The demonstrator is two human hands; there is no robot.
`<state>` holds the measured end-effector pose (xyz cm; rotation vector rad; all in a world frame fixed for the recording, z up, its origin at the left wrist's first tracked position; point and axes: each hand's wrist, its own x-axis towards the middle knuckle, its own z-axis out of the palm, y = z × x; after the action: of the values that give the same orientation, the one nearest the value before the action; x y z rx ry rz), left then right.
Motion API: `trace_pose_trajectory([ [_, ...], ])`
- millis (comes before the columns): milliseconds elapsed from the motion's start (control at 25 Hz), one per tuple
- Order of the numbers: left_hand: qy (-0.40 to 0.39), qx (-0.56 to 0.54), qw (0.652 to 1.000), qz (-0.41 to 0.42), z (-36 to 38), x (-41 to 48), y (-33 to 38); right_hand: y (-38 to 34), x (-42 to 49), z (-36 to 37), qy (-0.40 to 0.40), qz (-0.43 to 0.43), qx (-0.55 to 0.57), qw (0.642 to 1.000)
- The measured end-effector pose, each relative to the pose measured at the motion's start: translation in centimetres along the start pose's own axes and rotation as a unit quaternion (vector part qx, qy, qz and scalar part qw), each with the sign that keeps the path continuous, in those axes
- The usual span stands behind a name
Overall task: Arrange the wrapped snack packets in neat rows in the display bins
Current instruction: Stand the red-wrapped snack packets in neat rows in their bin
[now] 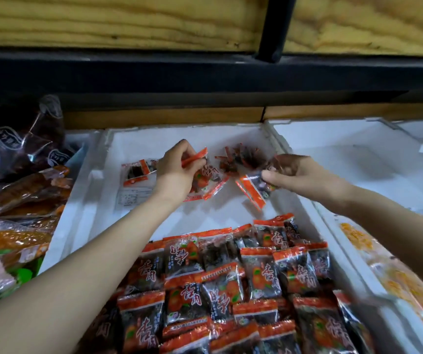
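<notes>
A white foam bin (95, 190) fills the middle of the view. Its near half holds several red-and-black snack packets (230, 282) laid overlapping in rows. At the far end my left hand (177, 169) grips a packet (200, 175) by its red edge, over a couple of loose packets. My right hand (297, 172) pinches another packet (253, 190) that hangs tilted. Between my hands a small heap of packets (241, 157) lies against the back wall. One packet (137, 172) lies flat to the left of my left hand.
A second white foam bin (358, 154) stands to the right, with orange-yellow packets (389, 272) at its near end. Left of the middle bin lie dark and orange bagged snacks (21, 190). A black rail and wooden shelf (128, 24) run overhead.
</notes>
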<state>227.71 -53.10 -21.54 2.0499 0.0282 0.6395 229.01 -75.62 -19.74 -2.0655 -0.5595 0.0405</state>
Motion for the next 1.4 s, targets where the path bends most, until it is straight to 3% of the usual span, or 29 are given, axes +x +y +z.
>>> trace_pose_trajectory([
  [200,-0.067,-0.110,0.992,-0.003,-0.6,-4.5,4.4,1.5,-5.2,-1.9,-0.117,-0.011,-0.152,0.981],
  [400,-0.107,-0.089,0.990,-0.003,-0.4,-8.3,6.1,3.0,-7.6,-0.9,-0.189,-0.013,-0.226,0.955],
  [560,-0.118,-0.069,0.991,0.001,-0.2,-9.9,6.8,3.0,-8.5,-0.1,-0.142,0.014,-0.180,0.973],
  [920,-0.131,-0.054,0.989,-0.032,1.0,-11.9,6.8,5.3,-9.0,-1.6,-0.102,0.011,-0.278,0.955],
  [1080,-0.131,-0.052,0.989,-0.037,1.4,-12.4,6.9,4.9,-9.5,-1.2,-0.033,0.035,-0.188,0.981],
  [1400,-0.134,-0.040,0.989,-0.045,1.8,-13.0,6.9,4.5,-9.7,-0.2,0.007,0.072,-0.195,0.978],
])
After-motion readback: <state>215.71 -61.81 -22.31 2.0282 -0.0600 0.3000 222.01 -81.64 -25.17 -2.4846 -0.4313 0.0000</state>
